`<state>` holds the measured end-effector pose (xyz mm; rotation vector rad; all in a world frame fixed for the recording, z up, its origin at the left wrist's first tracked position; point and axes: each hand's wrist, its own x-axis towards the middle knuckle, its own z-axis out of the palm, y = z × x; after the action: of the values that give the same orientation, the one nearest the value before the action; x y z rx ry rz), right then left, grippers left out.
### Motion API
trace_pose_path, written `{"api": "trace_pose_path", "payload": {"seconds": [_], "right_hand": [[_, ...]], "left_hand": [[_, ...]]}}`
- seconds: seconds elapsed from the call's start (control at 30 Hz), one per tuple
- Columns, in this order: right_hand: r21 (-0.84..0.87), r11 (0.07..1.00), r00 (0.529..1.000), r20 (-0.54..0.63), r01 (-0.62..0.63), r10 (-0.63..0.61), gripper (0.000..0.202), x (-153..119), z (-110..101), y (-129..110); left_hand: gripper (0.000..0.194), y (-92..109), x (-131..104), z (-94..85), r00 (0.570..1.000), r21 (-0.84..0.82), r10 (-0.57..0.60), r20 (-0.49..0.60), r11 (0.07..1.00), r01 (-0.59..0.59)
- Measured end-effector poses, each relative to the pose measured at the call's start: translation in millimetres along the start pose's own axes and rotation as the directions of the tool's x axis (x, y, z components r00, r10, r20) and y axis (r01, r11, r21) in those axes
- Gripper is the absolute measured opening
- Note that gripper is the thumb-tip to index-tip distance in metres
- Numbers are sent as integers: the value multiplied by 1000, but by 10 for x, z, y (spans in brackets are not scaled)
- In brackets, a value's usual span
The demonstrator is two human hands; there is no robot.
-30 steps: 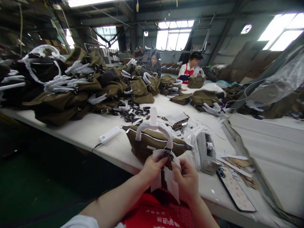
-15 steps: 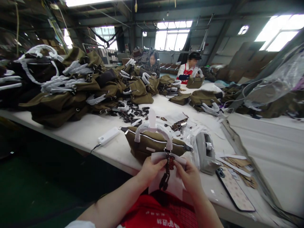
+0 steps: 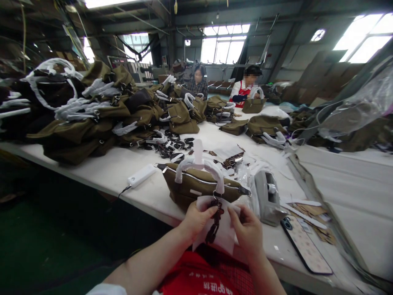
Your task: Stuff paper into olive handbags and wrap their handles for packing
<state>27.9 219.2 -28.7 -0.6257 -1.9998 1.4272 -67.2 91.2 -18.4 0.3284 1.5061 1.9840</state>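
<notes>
An olive handbag [image 3: 178,190] stands near the table's front edge, its handle [image 3: 218,174] wrapped in white. From a ring at the handle's base hangs a dark brown bag charm [image 3: 215,223], lying over a sheet of white tissue paper [image 3: 225,239]. My left hand [image 3: 196,219] is closed on the charm and the paper behind it, thumb on top. My right hand [image 3: 247,225] pinches the paper's right edge between thumb and fingers, apart from the charm. The fingers behind the paper are hidden.
A tape dispenser [image 3: 267,200] and a phone [image 3: 307,248] lie to the right. A white device [image 3: 141,175] with a cable lies left of the bag. Piled olive bags [image 3: 80,139] cover the table's left side. Two people sit across the table, one holding a bag [image 3: 254,105].
My right hand has moved off the charm, slightly right, and now grips the paper's edge. The left hand keeps its hold on the charm and paper.
</notes>
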Motion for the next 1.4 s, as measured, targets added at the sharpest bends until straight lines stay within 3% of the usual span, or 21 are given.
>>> {"api": "trace_pose_path", "payload": {"seconds": [0.1, 0.4, 0.53, 0.7, 0.9, 1.03, 1.13, 1.27, 1.4], "right_hand": [[23, 999, 998, -55, 41, -39, 30, -59, 39, -82], [88, 992, 993, 94, -86, 77, 32, -27, 315, -203], [111, 988, 978, 191, -106, 84, 36, -13, 274, -276], [67, 994, 974, 217, -87, 70, 44, -23, 191, -300], [31, 997, 928, 367, -76, 59, 47, 13, 188, -383], [77, 995, 899, 437, -61, 21, 45, 18, 221, -445], [127, 991, 922, 386, -44, -9, 45, 15, 198, -415], [-102, 993, 988, 151, 53, -37, 33, 39, 150, -305], [-69, 997, 964, 265, 20, -1, 40, 82, 242, -196]], "left_hand": [[32, 11, 1, 17, 999, 20, 33, -7, 999, -32], [38, -169, 25, 46, 993, -50, 65, -103, 996, -70], [33, -151, -39, -8, 986, 76, 113, -124, 992, -104], [32, 11, -167, 6, 969, 179, 247, -8, 954, -242], [34, -16, -44, -77, 991, 141, 118, -70, 984, -107], [36, -70, 37, -126, 992, 73, 99, -75, 993, -94], [38, -50, 42, -120, 990, 101, 114, -79, 989, -105], [35, -25, 41, -113, 987, 131, 103, -127, 988, -86], [34, -22, 60, -142, 994, 111, 80, -72, 991, -71]]}}
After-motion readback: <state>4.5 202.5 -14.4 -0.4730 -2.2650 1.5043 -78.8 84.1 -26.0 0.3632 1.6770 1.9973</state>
